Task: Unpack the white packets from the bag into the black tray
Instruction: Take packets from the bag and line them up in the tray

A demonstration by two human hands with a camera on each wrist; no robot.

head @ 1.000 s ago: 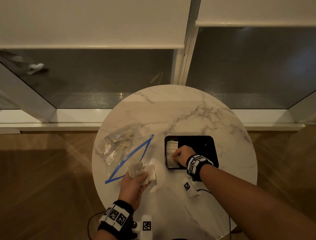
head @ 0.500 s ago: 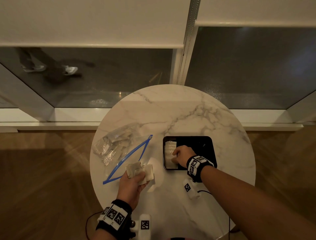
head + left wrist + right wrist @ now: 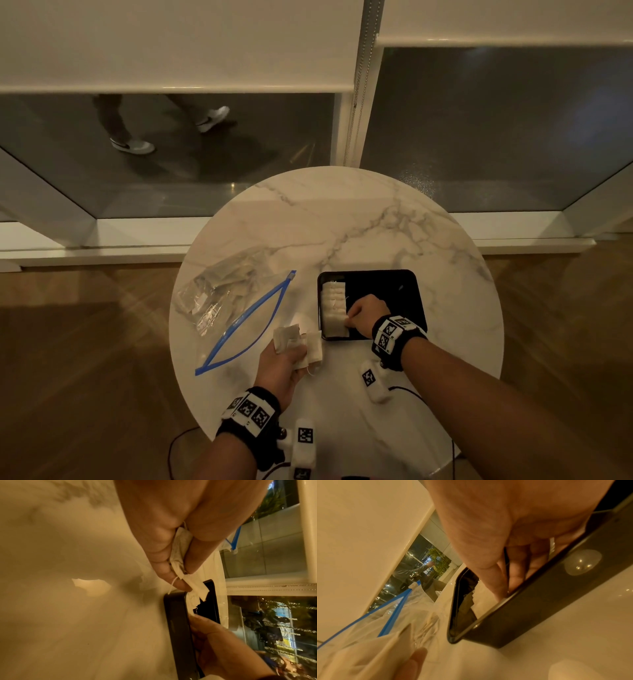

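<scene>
A clear zip bag [image 3: 233,301] with a blue seal lies open on the left of the round marble table [image 3: 342,222], with several white packets still inside. The black tray [image 3: 383,275] sits to its right, and a row of white packets [image 3: 334,298] lines its left side. My right hand [image 3: 347,320] reaches into the tray and pinches the right edge of the nearest packet [image 3: 481,601] against the near wall [image 3: 530,615]. My left hand [image 3: 291,356] hovers just left of the tray and grips a small bunch of white packets [image 3: 294,342], pinched between thumb and fingers [image 3: 180,547].
Two white marker-tagged sensor units [image 3: 371,380] and a cable lie on the table's near side. Beyond the far edge, a window shows a person's legs [image 3: 137,137] walking outside. Wooden floor surrounds the table.
My left hand has drifted right, bringing its packets closer to the tray. My right hand stays on the nearest packet in the tray. The person outside has walked to the right.
</scene>
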